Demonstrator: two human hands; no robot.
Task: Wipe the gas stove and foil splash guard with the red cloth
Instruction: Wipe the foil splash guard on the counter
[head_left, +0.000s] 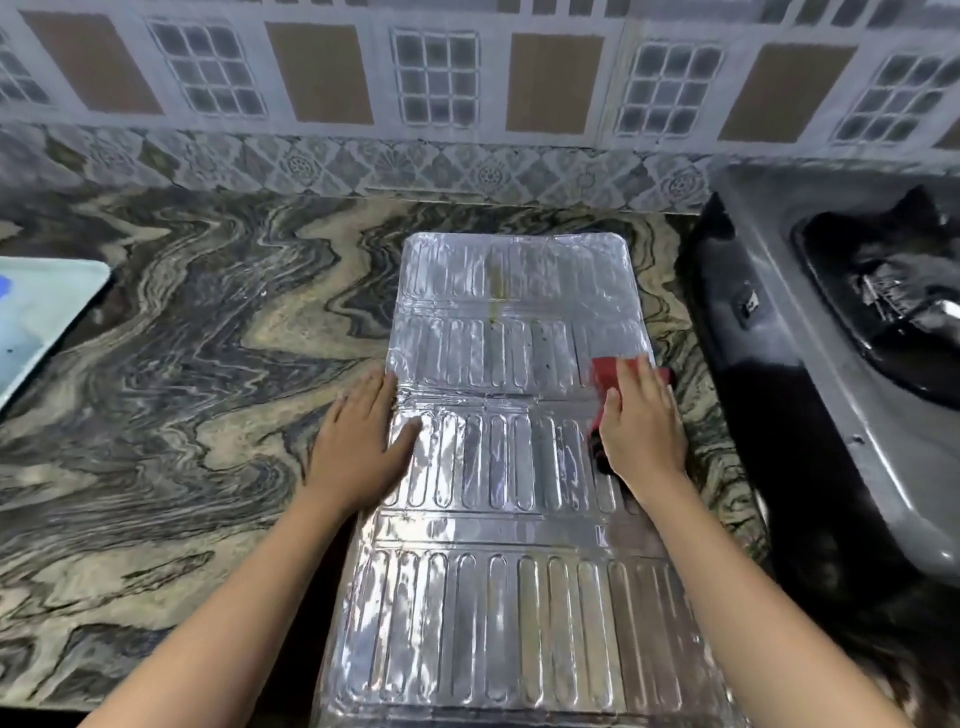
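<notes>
Right hand (641, 415) presses one red cloth (607, 375) on one foil guard (498, 467); left hand (358, 447) flat.

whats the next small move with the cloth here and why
Probably sweep the red cloth up and left under the right hand toward the yellowish streak on the foil splash guard, while the left hand pins its edge.

Mid-frame, a ribbed silver foil splash guard (498, 467) lies flat on the marbled countertop (182, 364); the right hand (641, 421) presses a red cloth (605, 374) onto it, the left hand (358, 441) flat at its left edge.
</notes>
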